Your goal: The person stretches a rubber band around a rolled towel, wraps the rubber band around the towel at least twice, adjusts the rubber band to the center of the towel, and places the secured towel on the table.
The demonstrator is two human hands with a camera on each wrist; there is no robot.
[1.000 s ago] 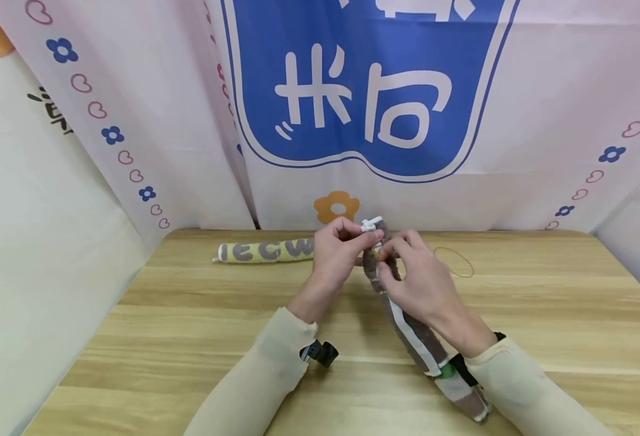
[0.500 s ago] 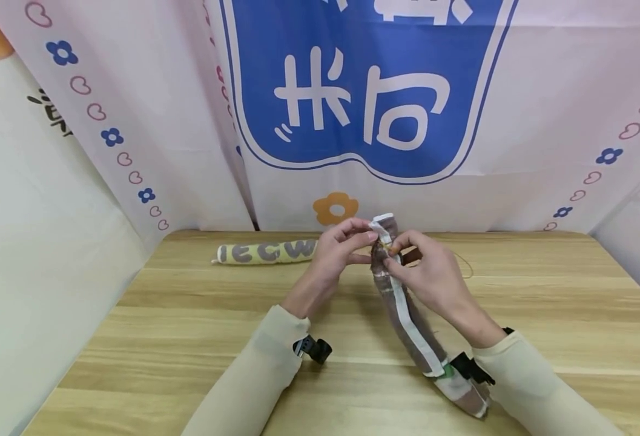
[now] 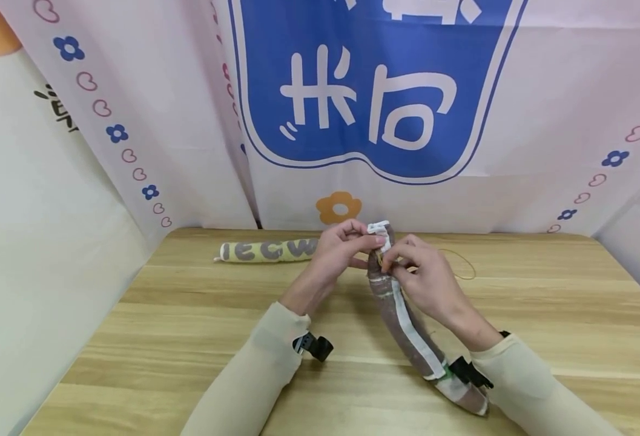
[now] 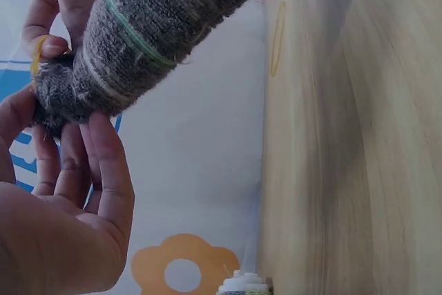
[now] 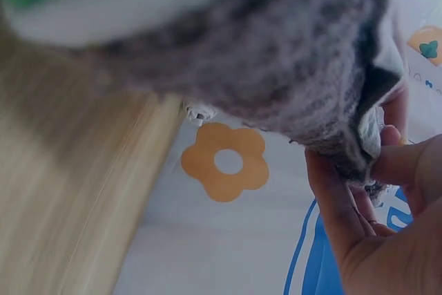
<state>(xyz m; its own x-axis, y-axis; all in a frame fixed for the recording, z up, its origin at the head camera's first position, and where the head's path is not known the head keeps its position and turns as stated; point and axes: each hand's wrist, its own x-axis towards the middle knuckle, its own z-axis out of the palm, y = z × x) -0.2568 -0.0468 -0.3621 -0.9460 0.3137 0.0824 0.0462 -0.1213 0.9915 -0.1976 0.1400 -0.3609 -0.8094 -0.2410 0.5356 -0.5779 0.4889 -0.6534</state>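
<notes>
A grey-brown rolled towel [image 3: 393,324] with a white stripe stands slanted between my hands, its lower end by the right sleeve. My left hand [image 3: 333,251] pinches its white-edged upper end [image 3: 378,228] between thumb and fingers. Just below, the right hand [image 3: 428,275] pinches a yellow rubber band [image 3: 381,259] against the towel. In the left wrist view, the rubber band [image 4: 36,56] loops by the right thumb, and the towel end bends sharply there. Fuzzy towel cloth [image 5: 276,67] fills the top of the right wrist view, with the right fingers [image 5: 331,205] at its narrow end.
A second rolled towel [image 3: 267,251], yellow with grey letters, lies at the back left of the wooden table [image 3: 189,339], partly behind the left hand. Another rubber band [image 3: 464,266] lies behind the right hand. A printed cloth backdrop [image 3: 200,181] hangs behind the table.
The towel's upper end stood straighter half a second ago and is now bunched lower in the left fingers. The right fingers have shifted slightly down with the rubber band.
</notes>
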